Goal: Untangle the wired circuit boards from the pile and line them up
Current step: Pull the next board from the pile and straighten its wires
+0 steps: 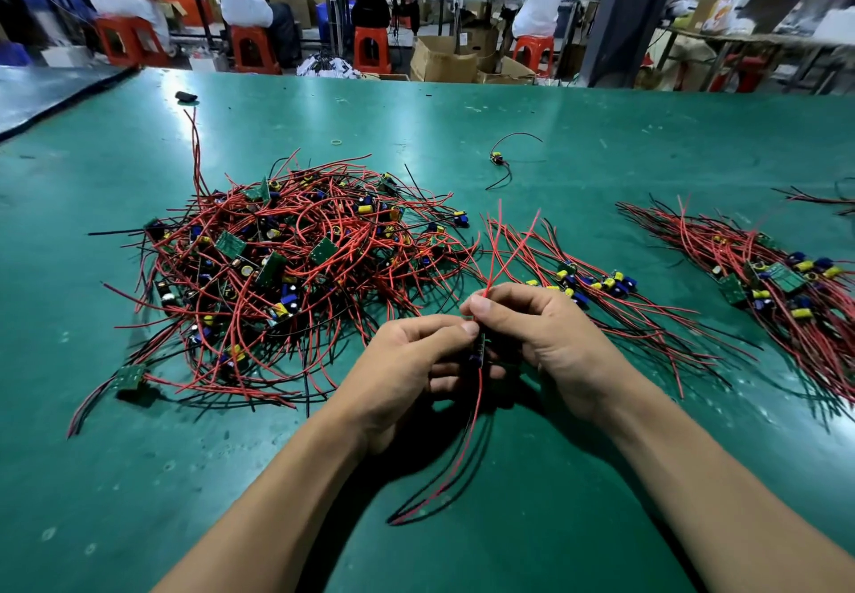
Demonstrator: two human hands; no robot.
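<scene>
Sorting looks well short of half done: a big tangled pile (296,278) of wired circuit boards sits left on the green table (601,139), with two smaller lined-up rows (597,285) to the right. Left hand (407,361) and right hand (550,338) meet near the table's front edge — fingers pinching one held board (481,352), its wires trailing up and down.

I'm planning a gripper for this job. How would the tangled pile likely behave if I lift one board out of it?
The tangled pile probably drags along: its red and black wires loop through each other. The wires look floppy; those on the held board droop below both hands. Boards seem light, judging by the fingertip pinch.
</scene>
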